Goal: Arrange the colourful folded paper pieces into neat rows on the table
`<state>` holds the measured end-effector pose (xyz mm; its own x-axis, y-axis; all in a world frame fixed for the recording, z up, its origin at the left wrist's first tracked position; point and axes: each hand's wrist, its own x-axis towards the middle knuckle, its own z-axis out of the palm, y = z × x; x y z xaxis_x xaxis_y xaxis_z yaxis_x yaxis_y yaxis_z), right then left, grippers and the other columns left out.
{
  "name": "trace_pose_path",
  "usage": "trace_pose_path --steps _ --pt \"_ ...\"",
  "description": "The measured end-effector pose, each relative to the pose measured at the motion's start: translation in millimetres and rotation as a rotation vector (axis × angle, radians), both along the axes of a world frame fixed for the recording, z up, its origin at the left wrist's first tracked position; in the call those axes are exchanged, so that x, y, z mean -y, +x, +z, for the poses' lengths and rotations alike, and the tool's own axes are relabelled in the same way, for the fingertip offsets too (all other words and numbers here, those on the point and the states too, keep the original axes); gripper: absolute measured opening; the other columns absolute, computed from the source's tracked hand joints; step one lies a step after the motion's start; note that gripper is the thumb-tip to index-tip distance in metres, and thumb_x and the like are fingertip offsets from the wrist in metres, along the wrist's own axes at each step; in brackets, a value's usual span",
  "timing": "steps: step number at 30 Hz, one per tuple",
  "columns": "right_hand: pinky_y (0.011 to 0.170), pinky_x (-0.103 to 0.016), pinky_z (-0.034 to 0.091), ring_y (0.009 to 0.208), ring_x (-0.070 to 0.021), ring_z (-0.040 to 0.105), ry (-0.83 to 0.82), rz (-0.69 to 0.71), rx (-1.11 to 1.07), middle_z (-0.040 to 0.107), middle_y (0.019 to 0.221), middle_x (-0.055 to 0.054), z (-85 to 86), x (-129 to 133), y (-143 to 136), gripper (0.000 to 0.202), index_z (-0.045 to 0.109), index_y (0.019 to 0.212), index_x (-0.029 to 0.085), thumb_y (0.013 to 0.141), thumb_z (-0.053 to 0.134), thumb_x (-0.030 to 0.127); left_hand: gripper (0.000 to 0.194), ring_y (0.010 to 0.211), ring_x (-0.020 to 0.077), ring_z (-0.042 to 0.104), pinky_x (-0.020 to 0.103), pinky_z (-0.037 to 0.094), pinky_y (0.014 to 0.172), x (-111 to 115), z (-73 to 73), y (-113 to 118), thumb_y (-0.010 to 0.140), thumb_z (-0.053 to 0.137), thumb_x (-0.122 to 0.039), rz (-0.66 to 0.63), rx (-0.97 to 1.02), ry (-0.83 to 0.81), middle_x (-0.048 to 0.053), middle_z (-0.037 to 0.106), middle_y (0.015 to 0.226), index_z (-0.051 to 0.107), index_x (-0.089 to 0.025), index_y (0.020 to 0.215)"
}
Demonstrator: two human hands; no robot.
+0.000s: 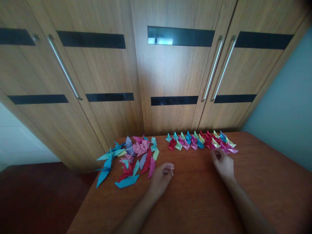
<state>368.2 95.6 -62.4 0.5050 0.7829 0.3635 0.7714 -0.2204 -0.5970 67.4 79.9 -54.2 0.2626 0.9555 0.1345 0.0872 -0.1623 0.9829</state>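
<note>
My left hand (pixel 161 178) is just above or on the table beside the loose pile, its fingers curled inward and nothing visible in them. Closest to it is a magenta folded-paper piece (pixel 151 167). At the right end of the ordered rows, my right hand (pixel 223 165) has thumb and fingers curled together. Its fingertips meet the near edge of the rows by a pink origami figure (pixel 213 146); whether they grip it is hidden. Small pointed origami figures (pixel 186 145) in red, pink, blue, green and yellow stand in close rows.
A brown wooden table (pixel 190 201) stands against a wardrobe (pixel 170 71) with long metal handles. On its left lies a pile of flat, winged paper cranes, among them a blue crane (pixel 104 170) near the left edge. A blue wall (pixel 282 123) borders the right side.
</note>
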Motion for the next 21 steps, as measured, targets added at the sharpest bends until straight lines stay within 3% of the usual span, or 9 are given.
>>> trace_pose_path --steps 2,4,7,9,12,21 --pt "0.066 -0.028 0.046 0.074 -0.0213 0.064 0.003 0.225 -0.047 0.069 0.082 -0.006 -0.3 -1 -21 0.030 0.063 0.095 0.020 0.080 0.046 0.040 0.025 0.077 0.0172 0.062 0.029 0.049 0.072 -8 7.1 -4 0.074 0.052 -0.012 0.022 -0.052 0.050 0.007 0.067 0.089 0.064 -0.017 0.094" --pt "0.065 -0.029 0.047 0.071 -0.0209 0.064 -0.026 0.424 -0.057 0.069 0.081 -0.005 -1.1 -2 -39 0.029 0.064 0.094 0.021 0.080 0.047 0.040 0.025 0.083 0.0189 0.062 0.031 0.048 0.077 -19 20.3 -11 0.075 0.052 -0.012 0.061 -0.241 0.182 0.007 0.066 0.094 0.064 -0.019 0.096" --pt "0.064 -0.029 0.047 0.066 -0.0192 0.062 -0.074 0.575 -0.026 0.068 0.077 -0.002 -2.5 -2 -53 0.024 0.065 0.090 0.023 0.079 0.049 0.038 0.028 0.092 0.0213 0.060 0.032 0.044 0.085 -38 45.2 -21 0.079 0.051 -0.014 0.099 -0.802 0.379 0.009 0.063 0.105 0.062 -0.021 0.103" --pt "0.063 -0.028 0.046 0.062 -0.0181 0.061 -0.082 0.589 -0.026 0.067 0.072 -0.001 -3.0 -1 -55 0.022 0.065 0.088 0.023 0.079 0.049 0.036 0.024 0.096 0.0242 0.059 0.034 0.045 0.083 -53 59.2 -27 0.083 0.047 -0.016 0.168 -1.067 0.382 0.013 0.061 0.106 0.061 -0.018 0.103" --pt "0.060 -0.027 0.044 0.060 -0.0173 0.059 -0.063 0.583 -0.052 0.064 0.067 -0.001 -2.3 -1 -52 0.022 0.065 0.084 0.022 0.081 0.047 0.034 0.025 0.100 0.0289 0.057 0.039 0.044 0.083 -73 69.4 -31 0.084 0.046 -0.016 0.225 -1.174 0.360 0.018 0.060 0.107 0.060 -0.014 0.105" --pt "0.058 -0.025 0.042 0.059 -0.0156 0.058 -0.068 0.586 -0.044 0.062 0.063 0.001 1.2 0 -54 0.019 0.063 0.079 0.022 0.081 0.046 0.031 0.030 0.090 0.0335 0.063 0.044 0.047 0.073 -85 59.0 -28 0.084 0.038 -0.008 0.251 -1.363 0.354 0.021 0.065 0.095 0.061 -0.010 0.104"
